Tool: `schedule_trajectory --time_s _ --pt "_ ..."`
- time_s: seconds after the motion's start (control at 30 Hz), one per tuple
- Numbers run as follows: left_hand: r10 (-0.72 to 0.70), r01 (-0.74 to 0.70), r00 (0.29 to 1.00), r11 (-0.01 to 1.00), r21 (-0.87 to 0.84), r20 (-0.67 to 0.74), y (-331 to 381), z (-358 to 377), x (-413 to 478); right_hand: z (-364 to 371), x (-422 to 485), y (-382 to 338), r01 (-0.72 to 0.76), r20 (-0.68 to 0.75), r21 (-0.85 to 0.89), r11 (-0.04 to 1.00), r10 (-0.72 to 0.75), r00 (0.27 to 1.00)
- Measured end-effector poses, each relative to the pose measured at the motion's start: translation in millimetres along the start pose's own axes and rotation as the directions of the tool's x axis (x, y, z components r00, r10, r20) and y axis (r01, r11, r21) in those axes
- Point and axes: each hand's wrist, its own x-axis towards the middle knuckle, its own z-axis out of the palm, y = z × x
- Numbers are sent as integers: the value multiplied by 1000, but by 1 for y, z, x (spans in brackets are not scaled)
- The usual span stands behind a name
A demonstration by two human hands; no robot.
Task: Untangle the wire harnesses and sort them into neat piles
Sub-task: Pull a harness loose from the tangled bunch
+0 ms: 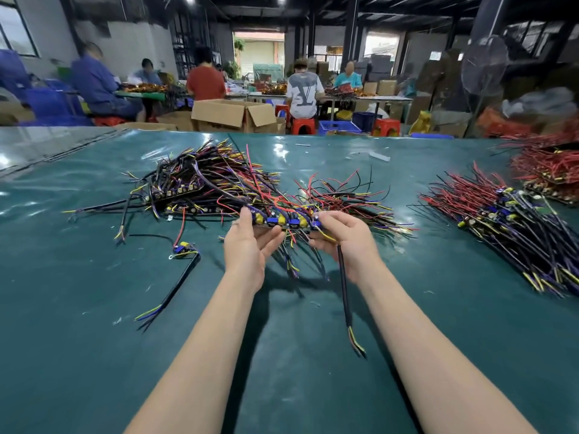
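Observation:
A strip of small circuit boards [283, 220] with blue and yellow parts and trailing red, black and yellow wires is lifted above the green table mat [94, 339]. My left hand [247, 245] holds its left end, thumb on top and fingers underneath. My right hand [341, 238] pinches the right end board, and a thick black cable [344, 289] hangs down from it. Behind lies a tangled heap of harnesses [206, 180]. A sorted pile with red wires [501, 220] lies to the right.
One loose harness [183, 249] with a long black cable lies left of my hands. More red-wired boards [545, 170] are stacked at the far right. Beyond the table stand cardboard boxes [232, 115], red stools and several seated people at other tables.

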Motion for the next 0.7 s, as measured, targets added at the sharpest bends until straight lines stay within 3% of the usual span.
schedule_trajectory --time_s 0.1,0.17,0.23,0.33,0.4,0.53,0.7 --pt "16 -41 994 973 226 112 -2 -4 -3 0 -1 5 -9 -18 107 994 11 1000" --pt "6 -54 982 967 250 190 -8 -5 -4 0 -2 6 -47 -22 159 986 51 998" --pt "-12 -25 982 981 193 188 -14 -3 -7 1 -2 8 -125 -21 274 954 136 991" --pt "-80 84 987 996 -21 141 -17 1 -11 0 -2 7 -215 2 410 886 235 972" --pt "-85 92 984 995 -41 155 -20 3 -11 -2 -3 6 -227 0 295 928 237 972" --pt "-93 59 974 985 165 206 -22 1 -13 -5 -2 7 -189 62 146 971 182 981" --pt "-119 74 962 980 185 247 -22 -1 -17 -3 -3 9 -84 83 -110 990 94 992"
